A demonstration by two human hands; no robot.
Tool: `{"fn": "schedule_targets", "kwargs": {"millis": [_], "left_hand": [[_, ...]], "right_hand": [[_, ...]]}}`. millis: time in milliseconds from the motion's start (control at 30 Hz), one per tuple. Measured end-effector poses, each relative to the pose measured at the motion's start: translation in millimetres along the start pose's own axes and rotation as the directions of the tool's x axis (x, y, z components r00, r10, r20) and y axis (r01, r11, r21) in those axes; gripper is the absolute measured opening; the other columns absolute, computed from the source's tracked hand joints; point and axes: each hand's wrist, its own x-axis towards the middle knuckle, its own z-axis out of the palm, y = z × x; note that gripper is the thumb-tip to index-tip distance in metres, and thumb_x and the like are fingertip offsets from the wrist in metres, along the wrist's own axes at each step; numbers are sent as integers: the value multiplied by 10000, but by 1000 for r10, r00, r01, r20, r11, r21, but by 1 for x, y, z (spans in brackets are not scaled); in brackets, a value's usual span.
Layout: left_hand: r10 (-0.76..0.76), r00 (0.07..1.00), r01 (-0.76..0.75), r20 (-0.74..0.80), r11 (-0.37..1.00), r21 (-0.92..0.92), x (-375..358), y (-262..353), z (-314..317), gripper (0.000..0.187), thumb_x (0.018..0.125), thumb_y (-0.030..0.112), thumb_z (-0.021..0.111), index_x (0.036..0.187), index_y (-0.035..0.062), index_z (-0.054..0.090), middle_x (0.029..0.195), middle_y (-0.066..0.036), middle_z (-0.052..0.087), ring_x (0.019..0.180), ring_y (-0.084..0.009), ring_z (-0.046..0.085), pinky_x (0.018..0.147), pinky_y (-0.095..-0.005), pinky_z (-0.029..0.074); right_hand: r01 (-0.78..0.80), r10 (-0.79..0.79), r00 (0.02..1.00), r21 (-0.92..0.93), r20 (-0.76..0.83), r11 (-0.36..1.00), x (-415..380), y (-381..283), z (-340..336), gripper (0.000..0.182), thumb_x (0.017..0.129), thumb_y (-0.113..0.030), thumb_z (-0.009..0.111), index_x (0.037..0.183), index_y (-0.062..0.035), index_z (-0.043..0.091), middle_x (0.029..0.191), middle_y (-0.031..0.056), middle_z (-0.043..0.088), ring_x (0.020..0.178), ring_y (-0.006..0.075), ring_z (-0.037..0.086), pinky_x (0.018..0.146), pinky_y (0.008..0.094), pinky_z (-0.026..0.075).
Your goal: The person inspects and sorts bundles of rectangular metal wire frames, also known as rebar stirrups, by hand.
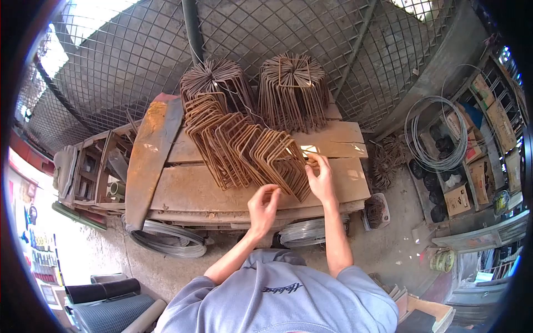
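A row of rusty square rebar stirrups point(244, 144) leans across the wooden table, overlapping one another. At the right end of the row, my right hand point(321, 177) has its thumb and fingers closed at the side of the nearest stirrup point(286, 158). My left hand point(264, 210) is beside the lower part of the same end, with fingers curled in toward the thumb. Whether a rod lies between those left fingers is too small to tell. Behind the row stand two round bundles of stirrups, a left bundle point(214, 77) and a right bundle point(294, 83).
The plank table point(177, 191) stands against a wire mesh fence point(266, 28). A rusty metal sheet point(150, 150) lies at its left. Below are wire coils point(166, 238). A bucket point(377, 211) stands right of the table, and another wire coil point(436, 133) hangs farther right.
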Motion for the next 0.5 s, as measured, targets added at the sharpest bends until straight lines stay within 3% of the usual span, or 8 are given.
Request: {"fn": "schedule_targets", "kwargs": {"millis": [67, 100, 167, 267, 300, 433, 467, 500], "left_hand": [[122, 988, -124, -96, 992, -12, 12, 26, -15, 132, 970, 50, 652, 1087, -11, 661, 922, -67, 711, 838, -126, 691, 711, -237, 546], [195, 973, -195, -125, 981, 12, 23, 35, -25, 140, 969, 45, 650, 1095, -17, 658, 928, -67, 706, 833, -125, 681, 711, -234, 543], [353, 914, -358, -202, 934, 11, 53, 54, -44, 145, 968, 35, 648, 1108, 5, 667, 933, -55, 698, 815, -100, 651, 707, -231, 529], [464, 853, -457, -238, 885, 88, 111, 90, -77, 178, 971, 54, 651, 1138, -5, 665, 1000, -56, 696, 878, -103, 636, 769, -226, 513], [580, 779, -536, -238, 813, 226, 133, 105, -87, 198, 975, 71, 649, 1149, -25, 655, 1033, -67, 696, 919, -112, 641, 813, -242, 515], [590, 798, -478, -123, 744, 466, 225, 133, -122, 384, 957, 189, 680, 1258, -32, 592, 1158, -182, 644, 1053, -280, 658, 923, -364, 515], [683, 729, -523, -48, 601, 604, 252, 127, -128, 418, 966, 228, 662, 1267, -51, 578, 1198, -211, 621, 1082, -346, 641, 958, -405, 495], [687, 725, -529, -47, 599, 601, 279, 115, -134, 418, 966, 228, 662, 1267, -51, 578, 1198, -211, 621, 1082, -346, 641, 958, -405, 495]], "right_hand": [[146, -146, 986, -13, -76, 989, 0, -19, 4, 355, 898, -89, 694, 1239, -14, 628, 1174, 123, 635, 1026, 215, 629, 861, 329, 515], [150, -150, 986, -14, -74, 989, 0, -30, 8, 355, 898, -89, 694, 1239, -14, 628, 1174, 123, 635, 1026, 215, 629, 861, 329, 515], [41, -59, 997, 263, 58, 964, -2, -50, 18, 378, 906, -109, 710, 1262, -16, 625, 1138, 95, 637, 999, 163, 617, 847, 298, 507], [52, -67, 997, 328, 35, 943, 0, -61, 43, 297, 927, -103, 704, 1206, -11, 665, 1072, 63, 640, 908, 121, 607, 769, 256, 505], [52, -60, 998, 348, 13, 936, 1, -62, 48, 258, 936, -92, 693, 1179, -8, 679, 1047, 57, 644, 876, 118, 609, 741, 247, 504], [96, -75, 993, 287, -86, 953, 4, -70, 59, 137, 994, -94, 627, 1035, 18, 693, 999, 12, 643, 850, 89, 601, 778, 234, 493], [88, -45, 991, 358, -128, 929, 1, -62, 65, 141, 1014, -108, 598, 1005, 6, 681, 954, 11, 655, 890, 91, 606, 799, 240, 492], [100, -22, 980, 395, -197, 913, 1, -61, 69, 171, 1035, -146, 571, 1006, -15, 677, 947, 16, 671, 908, 101, 611, 843, 260, 490]]}}
